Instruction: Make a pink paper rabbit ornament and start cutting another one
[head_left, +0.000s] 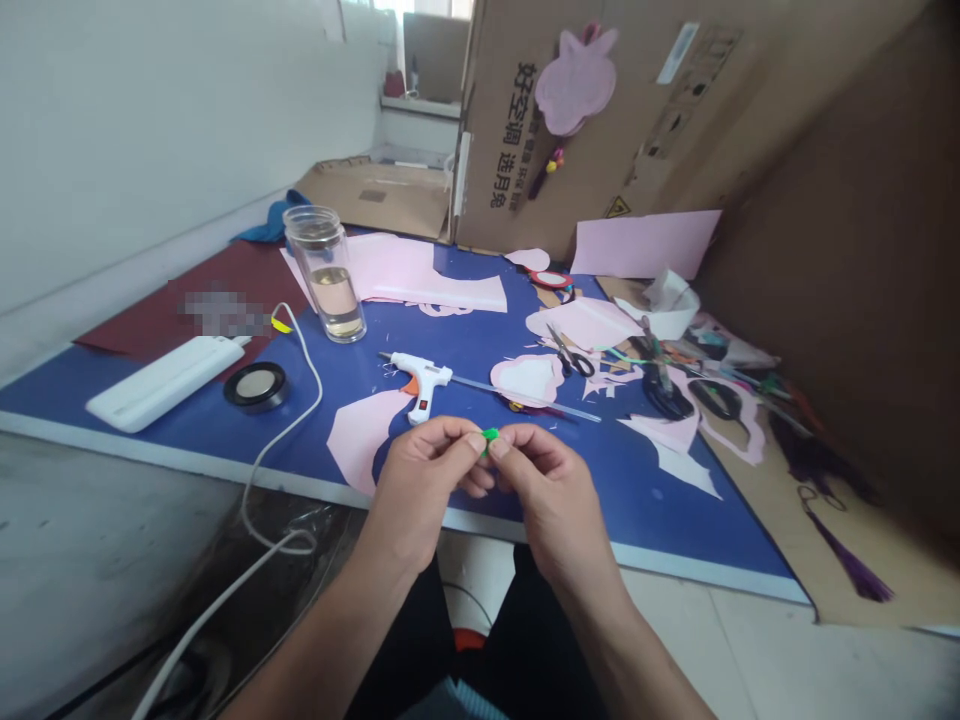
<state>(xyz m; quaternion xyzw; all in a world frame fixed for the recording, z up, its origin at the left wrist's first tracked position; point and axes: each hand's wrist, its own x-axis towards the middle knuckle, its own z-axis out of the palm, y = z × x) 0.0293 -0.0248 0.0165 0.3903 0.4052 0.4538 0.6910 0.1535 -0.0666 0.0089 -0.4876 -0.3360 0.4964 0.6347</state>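
Observation:
A small bright green piece (490, 436) is pinched between my two hands, over the table's front edge; its exact kind is too small to make out. My left hand (431, 465) grips it from the left with thumb and forefinger. From the other side, my right hand (544, 475) holds it the same way. Just beyond my hands lies a white hot glue gun (421, 380) with an orange trigger and a clear glue stick (547, 402) out of its back. A pink scalloped paper shape (525, 372) with a white centre rests by the stick.
On the left stand a glass jar (330, 290) of pale liquid, a white power strip (161, 385) and a tape roll (256, 386). Scissors (574, 358), paper scraps (679, 440) and a purple tassel (847, 555) lie to the right. A large cardboard box (517, 190) stands behind.

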